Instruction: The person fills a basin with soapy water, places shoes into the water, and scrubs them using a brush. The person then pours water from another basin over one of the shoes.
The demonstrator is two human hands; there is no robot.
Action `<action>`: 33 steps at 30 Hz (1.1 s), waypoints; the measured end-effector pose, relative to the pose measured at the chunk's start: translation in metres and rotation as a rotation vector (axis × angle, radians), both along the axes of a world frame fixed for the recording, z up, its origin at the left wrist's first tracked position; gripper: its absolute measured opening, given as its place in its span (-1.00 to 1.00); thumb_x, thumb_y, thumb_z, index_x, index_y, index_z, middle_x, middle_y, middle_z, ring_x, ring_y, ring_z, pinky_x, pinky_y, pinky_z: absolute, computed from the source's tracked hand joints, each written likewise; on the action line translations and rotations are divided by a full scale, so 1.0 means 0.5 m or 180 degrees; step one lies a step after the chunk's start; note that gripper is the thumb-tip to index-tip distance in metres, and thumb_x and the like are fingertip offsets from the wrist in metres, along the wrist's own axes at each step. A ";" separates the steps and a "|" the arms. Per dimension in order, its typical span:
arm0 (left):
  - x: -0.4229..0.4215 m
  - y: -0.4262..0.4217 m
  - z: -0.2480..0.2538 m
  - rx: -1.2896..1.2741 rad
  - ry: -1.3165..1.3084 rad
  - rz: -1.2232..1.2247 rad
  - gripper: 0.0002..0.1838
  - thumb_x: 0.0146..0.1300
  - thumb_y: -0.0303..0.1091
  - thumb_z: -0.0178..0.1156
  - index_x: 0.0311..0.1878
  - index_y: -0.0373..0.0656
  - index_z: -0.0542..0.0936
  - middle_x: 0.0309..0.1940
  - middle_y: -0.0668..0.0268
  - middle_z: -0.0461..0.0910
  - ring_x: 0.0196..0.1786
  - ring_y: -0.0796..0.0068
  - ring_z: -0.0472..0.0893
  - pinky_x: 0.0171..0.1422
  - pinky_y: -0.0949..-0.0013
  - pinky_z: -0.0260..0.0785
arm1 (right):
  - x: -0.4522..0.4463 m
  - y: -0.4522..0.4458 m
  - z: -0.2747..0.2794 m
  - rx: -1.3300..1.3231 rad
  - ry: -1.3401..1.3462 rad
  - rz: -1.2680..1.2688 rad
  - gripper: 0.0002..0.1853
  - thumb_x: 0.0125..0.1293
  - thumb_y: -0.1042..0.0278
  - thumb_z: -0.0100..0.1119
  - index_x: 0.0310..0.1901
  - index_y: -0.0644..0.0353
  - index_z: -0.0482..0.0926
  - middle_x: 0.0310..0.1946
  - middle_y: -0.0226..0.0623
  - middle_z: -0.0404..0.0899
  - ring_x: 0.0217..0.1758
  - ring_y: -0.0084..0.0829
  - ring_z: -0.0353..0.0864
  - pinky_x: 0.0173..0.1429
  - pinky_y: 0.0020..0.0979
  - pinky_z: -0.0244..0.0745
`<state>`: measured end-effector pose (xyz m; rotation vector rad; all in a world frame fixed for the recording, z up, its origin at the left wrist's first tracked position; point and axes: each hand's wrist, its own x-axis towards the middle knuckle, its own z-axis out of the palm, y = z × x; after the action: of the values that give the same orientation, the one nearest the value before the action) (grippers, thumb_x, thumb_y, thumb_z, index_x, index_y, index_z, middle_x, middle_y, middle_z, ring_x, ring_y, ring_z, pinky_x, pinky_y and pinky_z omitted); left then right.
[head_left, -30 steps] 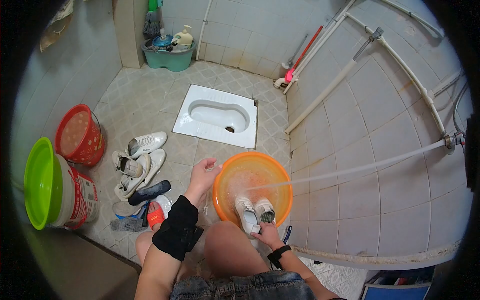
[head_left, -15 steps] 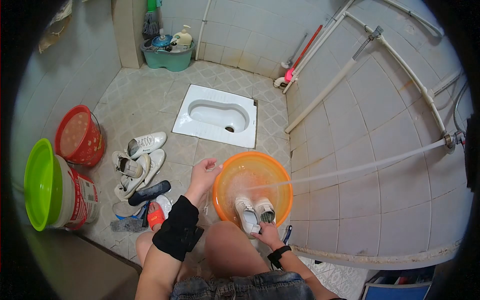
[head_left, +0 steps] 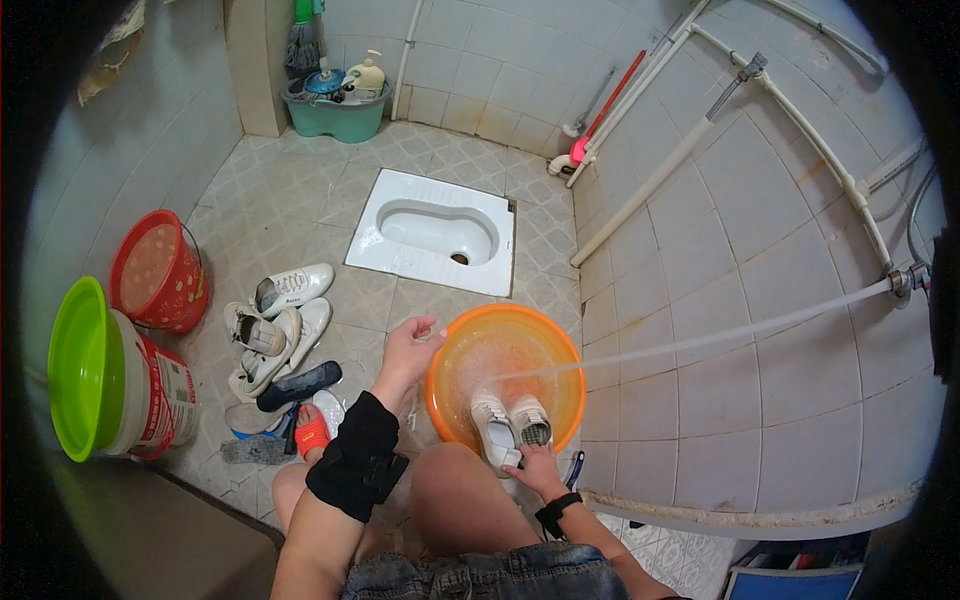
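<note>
A pair of white shoes with pale linings, the right one showing a green-checked inside, (head_left: 493, 432) sits tilted over the near side of a round, translucent orange plastic basin (head_left: 552, 338), toe ends inside it and heel ends up at the rim. The right hand (head_left: 537, 469) is closed on the heel ends, holding both shoes together. They should be light in themselves but heavier with water, soft and yielding in the uppers, stiffer along the soles, and slippery when wet; nothing about them looks fragile. The heel collars seem the surest hold, thumb and fingers pinching across the back edges, since a smooth wet sole would slide. The left hand (head_left: 405, 348) is loosely curled at the basin's left rim with nothing visible in it; whether it touches the rim, I cannot tell. A jet of water (head_left: 700, 342) from a metal wall tap (head_left: 901, 286) lands in the basin just beyond the shoe toes. To the left, a cluster of white shoes (head_left: 290, 340) lies on the patterned tile floor (head_left: 350, 345), near a red patterned bucket (head_left: 185, 290). Beyond the basin is a white ceramic squat toilet (head_left: 374, 228).
</note>
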<state>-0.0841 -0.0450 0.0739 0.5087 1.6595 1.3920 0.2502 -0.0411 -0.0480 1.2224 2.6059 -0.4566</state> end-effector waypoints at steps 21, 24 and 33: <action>-0.007 -0.011 0.003 0.0087 0.0115 -0.0061 -0.60 0.10 -0.27 0.19 0.00 -0.22 0.43 -0.22 0.32 0.47 -0.18 0.56 0.43 -0.17 0.49 0.27 | 0.021 -0.013 0.023 0.0282 0.0805 -0.0105 -0.45 -0.12 0.06 0.29 -0.08 0.15 0.46 -0.06 -0.05 0.37 0.06 -0.07 0.26 0.16 -0.18 0.15; -0.010 -0.012 0.004 0.0095 0.0128 -0.0063 -0.59 0.10 -0.26 0.19 0.00 -0.23 0.43 -0.21 0.31 0.47 -0.18 0.55 0.43 -0.17 0.49 0.27 | 0.028 -0.015 0.037 0.0376 0.0836 -0.0026 -0.44 -0.12 0.06 0.28 -0.06 0.16 0.44 -0.06 -0.02 0.36 0.07 -0.05 0.26 0.17 -0.17 0.16; -0.022 -0.011 -0.003 0.0140 0.0169 -0.0018 -0.60 0.10 -0.27 0.19 -0.01 -0.24 0.43 -0.24 0.32 0.48 -0.20 0.56 0.43 -0.20 0.49 0.26 | 0.025 -0.008 0.105 0.0408 0.0806 0.0027 -0.47 -0.10 0.14 0.28 -0.06 0.17 0.44 -0.09 -0.07 0.40 0.02 -0.10 0.32 0.11 -0.22 0.23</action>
<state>-0.0949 -0.0503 0.0723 0.5796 1.6713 1.4248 0.2629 -0.0451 0.0044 1.2660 2.8925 -0.4775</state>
